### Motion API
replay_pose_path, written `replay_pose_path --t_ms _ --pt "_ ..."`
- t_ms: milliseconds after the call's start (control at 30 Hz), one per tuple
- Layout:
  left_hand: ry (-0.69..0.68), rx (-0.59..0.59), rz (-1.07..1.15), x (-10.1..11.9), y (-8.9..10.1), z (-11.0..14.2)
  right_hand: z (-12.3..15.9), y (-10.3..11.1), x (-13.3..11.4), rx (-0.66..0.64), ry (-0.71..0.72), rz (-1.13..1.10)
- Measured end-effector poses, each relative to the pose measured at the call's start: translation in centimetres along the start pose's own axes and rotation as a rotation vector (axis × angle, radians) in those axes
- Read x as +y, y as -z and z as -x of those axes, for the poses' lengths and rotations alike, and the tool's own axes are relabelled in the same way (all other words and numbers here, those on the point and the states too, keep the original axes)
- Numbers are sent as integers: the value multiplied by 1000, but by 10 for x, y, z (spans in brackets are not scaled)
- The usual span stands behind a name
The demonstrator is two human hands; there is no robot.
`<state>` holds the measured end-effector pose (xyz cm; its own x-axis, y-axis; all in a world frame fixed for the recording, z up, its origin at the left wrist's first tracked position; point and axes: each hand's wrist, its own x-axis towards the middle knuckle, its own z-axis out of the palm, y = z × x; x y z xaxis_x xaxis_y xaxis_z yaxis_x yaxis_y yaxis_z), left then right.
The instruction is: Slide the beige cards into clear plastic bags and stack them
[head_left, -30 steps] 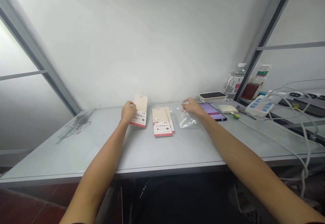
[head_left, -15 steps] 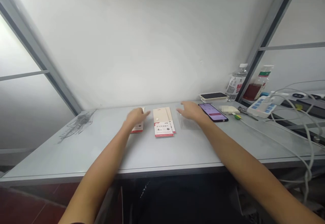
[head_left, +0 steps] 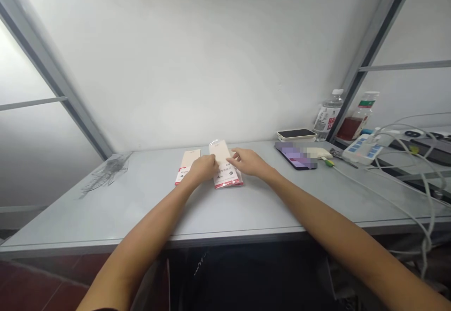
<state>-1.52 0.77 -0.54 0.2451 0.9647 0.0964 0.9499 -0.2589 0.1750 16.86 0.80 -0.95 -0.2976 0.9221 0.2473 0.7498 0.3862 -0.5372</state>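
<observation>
Two hands meet over a stack of cream card packets with red-and-white labels [head_left: 227, 178] in the middle of the grey desk [head_left: 105, 217]. My left hand [head_left: 203, 170] and my right hand [head_left: 247, 161] both grip the top cream packet [head_left: 220, 153] from either side. A clear plastic sleeve [head_left: 217, 143] glints at its far end, partly hidden by my fingers. A further labelled packet [head_left: 186, 165] lies flat just left of my left hand, not touching it.
To the right lie a phone with a blurred screen [head_left: 295, 156], a cream pad [head_left: 317, 153], a black-topped case [head_left: 296, 135], two bottles [head_left: 327, 116] and a power strip [head_left: 362, 151] with white cables. A wall rises behind the desk.
Both hands have moved inward onto the centre stack. The clear plastic no longer lies loose on the desk and now shows at the top packet. The left packet lies flat.
</observation>
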Motion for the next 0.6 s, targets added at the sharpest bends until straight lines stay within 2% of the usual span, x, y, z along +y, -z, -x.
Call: replay_pose_path --t_ms 67,167,233,400,600 --pt "-56 71 26 4 1 1 -2 1 0 47 -90 -192" --pt "-170 214 113 12 0 5 -4 2 0 -62 -91 -564" --pt "-215 282 187 15 -2 7 -5 2 1 -117 -55 -724" --pt "-144 259 240 19 -3 10 -6 -4 0 -65 -43 -753" --pt "-128 246 201 20 1 12 -2 -6 -7 -27 -3 -721"
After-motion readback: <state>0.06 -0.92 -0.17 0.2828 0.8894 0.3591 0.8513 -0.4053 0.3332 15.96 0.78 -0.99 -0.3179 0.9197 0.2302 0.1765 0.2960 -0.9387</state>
